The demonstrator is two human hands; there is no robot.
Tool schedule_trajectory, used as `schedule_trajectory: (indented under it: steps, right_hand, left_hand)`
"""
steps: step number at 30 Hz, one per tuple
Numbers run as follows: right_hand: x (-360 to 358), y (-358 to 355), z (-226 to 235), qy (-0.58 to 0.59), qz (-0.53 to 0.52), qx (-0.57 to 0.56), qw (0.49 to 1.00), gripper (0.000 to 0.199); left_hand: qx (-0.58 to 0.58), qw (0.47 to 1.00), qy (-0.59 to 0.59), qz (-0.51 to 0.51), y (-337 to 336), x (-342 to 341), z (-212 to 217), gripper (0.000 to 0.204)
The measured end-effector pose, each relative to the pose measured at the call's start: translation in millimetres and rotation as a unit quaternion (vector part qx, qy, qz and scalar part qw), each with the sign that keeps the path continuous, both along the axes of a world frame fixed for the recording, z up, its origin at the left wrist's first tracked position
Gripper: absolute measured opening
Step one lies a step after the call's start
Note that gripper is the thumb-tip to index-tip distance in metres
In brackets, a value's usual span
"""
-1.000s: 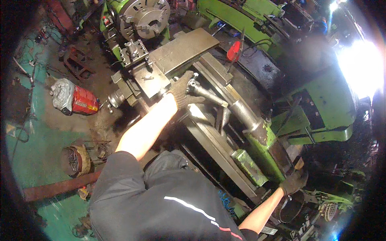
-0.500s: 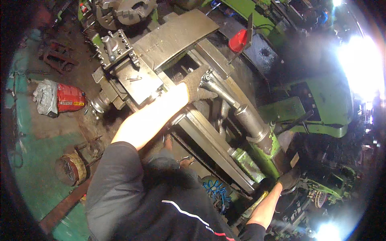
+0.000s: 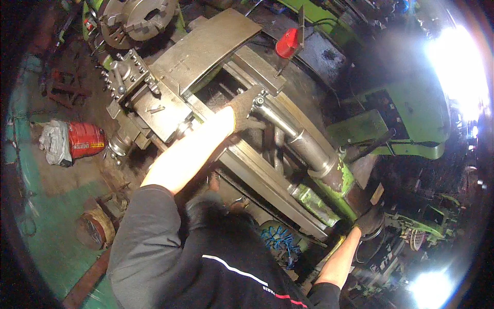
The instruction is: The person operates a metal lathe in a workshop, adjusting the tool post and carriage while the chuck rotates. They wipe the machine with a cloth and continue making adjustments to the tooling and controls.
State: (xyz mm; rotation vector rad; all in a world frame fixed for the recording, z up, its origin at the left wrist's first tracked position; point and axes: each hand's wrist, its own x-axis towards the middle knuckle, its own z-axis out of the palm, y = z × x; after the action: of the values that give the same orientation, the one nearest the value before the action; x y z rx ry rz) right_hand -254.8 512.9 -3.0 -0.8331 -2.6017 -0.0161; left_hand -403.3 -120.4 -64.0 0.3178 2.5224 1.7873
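1. Step in hand, judging by where the hands were: two-ended handling at the lathe tailstock (image 3: 342, 188), one hand at the front tip, one at the rear.
2. Left hand (image 3: 244, 112), in a brown knit glove, was at the knobbed head of a steel bar (image 3: 280, 121). Fingers lay behind the head, thumb spread below; I couldn't tell whether they gripped it or just cupped it.
3. The bar was at the front of the tailstock quill (image 3: 313, 150), in line with it, above the lathe bed (image 3: 265, 180) and pointing toward the cross-slide plate (image 3: 208, 49).
4. Right hand (image 3: 369, 221), dark glove, was at the tailstock's rear, by what looked like a handwheel rim (image 3: 371, 238). Fingers seemed bent over; too dark to tell if clenched.
5. Around: tool post (image 3: 126, 77) and jawed chuck (image 3: 146, 20) at upper left, well apart from the bar. Red cup-shaped piece (image 3: 286, 44) beyond the bed. Blue coiled bundle (image 3: 280, 239) on the near side, low down.
6. Next move, my judgement: it called for both ends handled in step, bar supported at its head, left fingers clear of the quill's front edge.
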Motion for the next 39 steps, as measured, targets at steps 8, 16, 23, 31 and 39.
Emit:
schedule_trajectory:
  steps: [8,16,23,31,39]
  right_hand:
    - [2,-12,0,0.05,-0.009,-0.022,0.998,0.054]
    - [11,24,-23,-0.004,0.039,0.065,0.997,0.048]
    - [11,24,-14,0.032,0.081,0.039,0.995,0.046]
    - [21,47,-30,0.074,0.132,0.119,0.981,0.045]
    - [4,16,-9,0.009,0.107,0.111,0.988,0.036]
  left_hand:
    - [-0.119,0.992,0.027,0.011,0,-14,-40,0.097]
    - [-0.144,0.988,0.049,0.0,-8,-15,-60,0.105]
    - [-0.128,0.989,0.068,0.009,-9,-19,-75,0.105]
    - [-0.126,0.989,0.072,-0.004,-8,-23,-55,0.106]
    - [-0.152,0.984,0.087,0.015,-22,-21,-45,0.102]
